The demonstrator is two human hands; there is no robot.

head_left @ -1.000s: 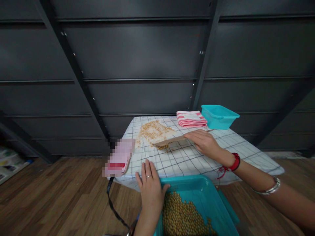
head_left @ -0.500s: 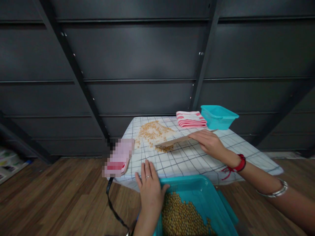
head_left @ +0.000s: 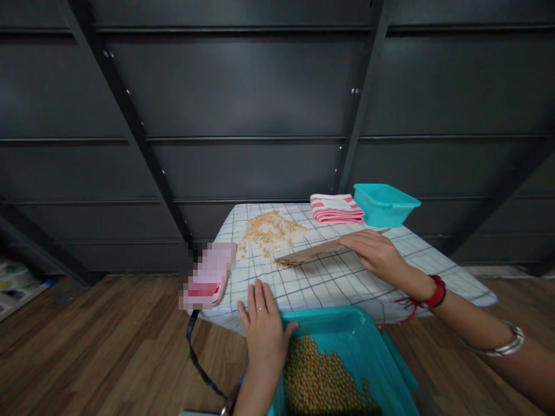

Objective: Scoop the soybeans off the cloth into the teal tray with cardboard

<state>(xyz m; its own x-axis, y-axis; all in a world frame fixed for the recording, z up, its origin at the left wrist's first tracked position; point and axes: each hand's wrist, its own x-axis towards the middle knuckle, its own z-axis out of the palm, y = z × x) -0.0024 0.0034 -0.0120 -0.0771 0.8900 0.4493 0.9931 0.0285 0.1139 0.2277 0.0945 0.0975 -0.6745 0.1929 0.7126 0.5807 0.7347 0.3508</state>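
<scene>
Nearest, a tub (head_left: pixel 364 346) holds beans (head_left: pixel 318 372); the left hand (head_left: pixel 265 335), fingers straight, lies at its rim. Beyond, over a checked cloth (head_left: pixel 329 286), the right hand (head_left: pixel 376 255) grips cardboard (head_left: pixel 316 251) beside a small pile (head_left: pixel 282 263); scattered grains (head_left: pixel 269 229) lie farther back.

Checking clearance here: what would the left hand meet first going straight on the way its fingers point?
Probably the scattered yellow grains on the checked cloth, ahead of the left hand; the cardboard piece lies just right of that line. The hand's height over the cloth is hard to judge.
</scene>
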